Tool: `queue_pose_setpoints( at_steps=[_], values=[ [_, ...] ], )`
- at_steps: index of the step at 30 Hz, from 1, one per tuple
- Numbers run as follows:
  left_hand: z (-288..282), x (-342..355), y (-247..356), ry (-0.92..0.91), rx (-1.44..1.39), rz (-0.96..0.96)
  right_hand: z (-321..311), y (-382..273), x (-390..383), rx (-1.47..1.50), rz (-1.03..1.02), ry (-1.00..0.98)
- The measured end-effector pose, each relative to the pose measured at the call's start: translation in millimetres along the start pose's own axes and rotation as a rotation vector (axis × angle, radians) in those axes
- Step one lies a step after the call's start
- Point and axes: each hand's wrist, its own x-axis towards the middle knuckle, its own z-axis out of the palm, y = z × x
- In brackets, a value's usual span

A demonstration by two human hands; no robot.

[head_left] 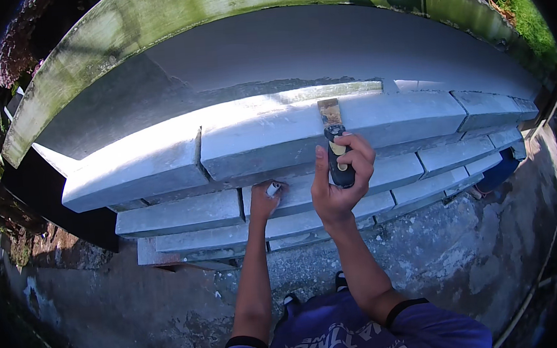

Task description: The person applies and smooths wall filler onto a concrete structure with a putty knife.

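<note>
Gripping a putty knife (336, 144) in our right hand (338, 182), fingers clamped on its handle, our left hand (263, 202) (curled shut) pinches a small white object (273, 189) against the painted brick wall (183, 214).

The scraper (335, 144) lies on the wall's capping stone (327, 127), above the block courses (183, 214).

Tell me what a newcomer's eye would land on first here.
First, the low grey wall of painted blocks that curves across the middle, half in sun and half in shade. Next, the right hand raised in front of it, gripping a putty knife whose worn blade points up against the top block. Just to its left, the left hand presses a small white object to a lower course of the wall.
</note>
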Motion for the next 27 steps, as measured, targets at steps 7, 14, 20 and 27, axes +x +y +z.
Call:
queue_pose_setpoints(
  at_steps=[7, 14, 20, 27],
  values=[
    [5, -4, -13, 0.137, 0.168, 0.057, 27, -25, -10, 0.138, -0.032, -0.105],
    [10, -5, -15, 0.131, -0.029, 0.012, 45, -48, -29, 0.325, -0.011, -0.222],
    [9, -6, -16, 0.125, -0.202, -0.034, 40, -54, -29, 0.538, -0.036, -0.344],
    [3, -3, 2, 0.071, -0.155, -0.026, 1, -18, 6, 0.209, -0.086, -0.042]
  ],
)
